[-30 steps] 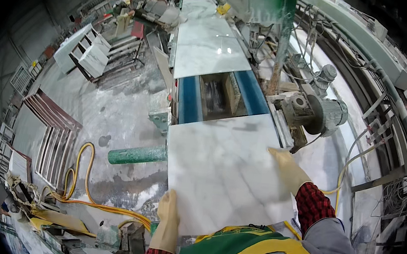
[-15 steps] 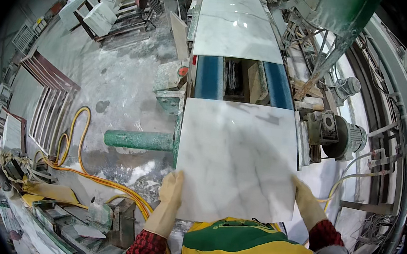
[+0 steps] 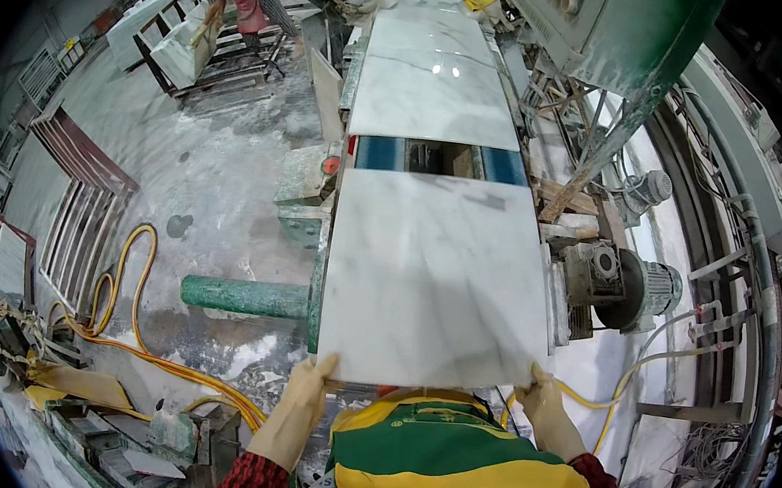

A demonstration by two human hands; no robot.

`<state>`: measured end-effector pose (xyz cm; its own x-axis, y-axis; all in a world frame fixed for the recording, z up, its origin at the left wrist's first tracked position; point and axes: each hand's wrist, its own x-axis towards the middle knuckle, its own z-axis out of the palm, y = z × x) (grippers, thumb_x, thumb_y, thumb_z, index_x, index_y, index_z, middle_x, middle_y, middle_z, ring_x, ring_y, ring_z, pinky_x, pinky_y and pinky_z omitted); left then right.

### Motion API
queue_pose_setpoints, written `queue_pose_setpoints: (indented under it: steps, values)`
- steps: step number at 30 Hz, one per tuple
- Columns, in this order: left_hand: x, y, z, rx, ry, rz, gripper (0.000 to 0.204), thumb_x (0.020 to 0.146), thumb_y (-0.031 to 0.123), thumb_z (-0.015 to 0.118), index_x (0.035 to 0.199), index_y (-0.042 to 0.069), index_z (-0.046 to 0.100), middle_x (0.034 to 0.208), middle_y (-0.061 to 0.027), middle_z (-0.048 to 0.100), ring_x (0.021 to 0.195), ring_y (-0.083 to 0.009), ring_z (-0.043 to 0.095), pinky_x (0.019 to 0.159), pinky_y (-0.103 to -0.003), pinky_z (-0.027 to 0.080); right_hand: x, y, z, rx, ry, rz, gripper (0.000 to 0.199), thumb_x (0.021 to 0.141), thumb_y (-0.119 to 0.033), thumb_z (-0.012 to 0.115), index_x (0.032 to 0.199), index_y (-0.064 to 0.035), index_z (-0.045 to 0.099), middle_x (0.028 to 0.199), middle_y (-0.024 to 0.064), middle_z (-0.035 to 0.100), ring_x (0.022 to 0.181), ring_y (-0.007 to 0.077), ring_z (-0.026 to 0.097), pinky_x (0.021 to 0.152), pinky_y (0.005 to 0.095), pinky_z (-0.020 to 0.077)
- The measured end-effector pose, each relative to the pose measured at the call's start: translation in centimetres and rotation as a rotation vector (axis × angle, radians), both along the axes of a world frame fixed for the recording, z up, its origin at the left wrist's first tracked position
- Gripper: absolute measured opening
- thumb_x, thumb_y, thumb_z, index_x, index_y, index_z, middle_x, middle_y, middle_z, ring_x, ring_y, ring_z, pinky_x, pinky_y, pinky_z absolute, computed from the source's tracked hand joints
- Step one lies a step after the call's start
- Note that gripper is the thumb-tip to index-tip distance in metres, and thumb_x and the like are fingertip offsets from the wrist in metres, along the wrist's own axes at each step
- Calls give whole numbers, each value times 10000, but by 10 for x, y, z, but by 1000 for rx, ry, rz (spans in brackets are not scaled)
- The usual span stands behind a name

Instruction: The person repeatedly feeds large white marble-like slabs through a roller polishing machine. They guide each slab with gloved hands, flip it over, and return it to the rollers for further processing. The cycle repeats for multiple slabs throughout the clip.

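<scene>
A polished white marble slab (image 3: 435, 277) with grey veins lies flat on the conveyor line in front of me. My left hand (image 3: 299, 394), in a cream glove, closes on its near left corner. At the near right corner my right hand (image 3: 546, 405) grips the same slab, thumb near the edge and the other fingers partly hidden. Beyond a narrow gap, where blue belts (image 3: 380, 153) show, rests a second marble slab (image 3: 441, 83). I wear a green and yellow apron (image 3: 446, 450).
A green control box (image 3: 614, 29) overhangs the far right, with a motor (image 3: 658, 286) beside the conveyor. On the left are a green pipe (image 3: 247, 297), yellow hoses (image 3: 178, 366), metal racks (image 3: 80, 211) and stone scraps. A person (image 3: 245, 5) bends over slabs at far left.
The near slab has moved forward, and the gap to the far slab has narrowed. My hands have shifted from its side edges to its near corners. The far-left person has come further into view.
</scene>
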<state>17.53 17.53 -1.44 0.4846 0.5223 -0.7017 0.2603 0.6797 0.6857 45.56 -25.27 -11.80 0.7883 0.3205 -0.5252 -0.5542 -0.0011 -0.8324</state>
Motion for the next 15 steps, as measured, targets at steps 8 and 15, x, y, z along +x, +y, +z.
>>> queue_pose_setpoints:
  steps: [8,15]
  values:
    - [2,-17,-13,-155,-6,95,446,1124,434,613,1205,1,684,1030,-98,760,916,-193,719,864,-386,616,-1,43,60,135,490,-177,403,1104,-422,654,1234,-42,675,1000,106,737,788,257,699,776,393,606]
    - [3,-4,-30,-48,36,-154,604,1156,519,533,1210,-65,681,1014,-152,781,848,-237,744,801,-411,612,3,78,49,-280,221,-22,592,1104,-572,587,1466,-103,592,860,178,741,593,252,647,590,420,579]
